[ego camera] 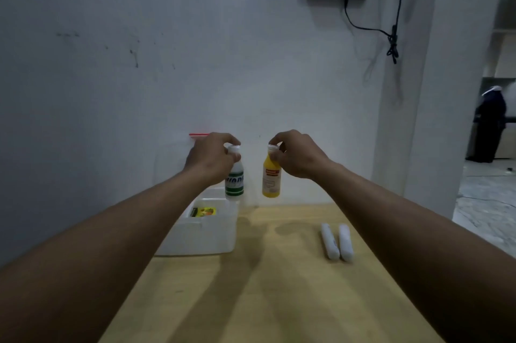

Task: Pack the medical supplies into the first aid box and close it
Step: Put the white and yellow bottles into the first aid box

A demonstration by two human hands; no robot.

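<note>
First aid box [206, 233], white and open, sits left of centre on the table [279, 286], a yellow packet [203, 212] inside. Above it, the left hand [210, 158] has its fingers clenched on a white bottle [234, 178]; the right hand [297, 157] grasps a yellow bottle [271, 178]. Two white rolls [337, 242] lie lower right.

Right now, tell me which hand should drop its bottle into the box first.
Left. The left hand holds the green-labelled bottle by its cap, hanging over the open first aid box. The right hand holds the yellow bottle beside the box.
</note>
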